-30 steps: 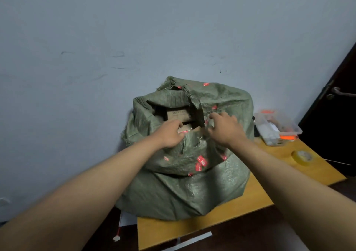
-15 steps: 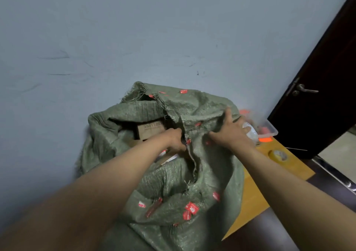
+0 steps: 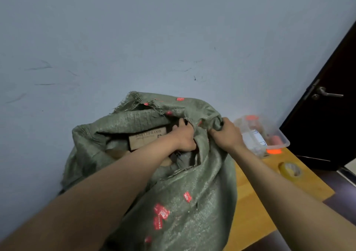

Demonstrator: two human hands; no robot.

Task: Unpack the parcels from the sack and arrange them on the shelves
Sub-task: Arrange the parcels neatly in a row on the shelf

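green woven plastic sack (image 3: pixel 185 189), mouth open, standing on the yellow wooden table (image 3: pixel 256 208) against the far wall; brown cardboard parcel (image 3: pixel 146 138) inside, at the far left of the opening. left hand (image 3: pixel 184 137) reaches into the mouth, fingers curled, what they grip cannot be told; right hand (image 3: pixel 226 133) bunches the sack's right rim in a closed fist.

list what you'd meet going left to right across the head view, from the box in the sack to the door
cardboard box → left hand → right hand → clear plastic tub → tape roll → dark door

Left hand (image 3: pixel 185 137) fingers buried in the sack (image 3: pixel 192 193) mouth; cardboard parcel (image 3: pixel 147 137) half covered; other contents indistinct.
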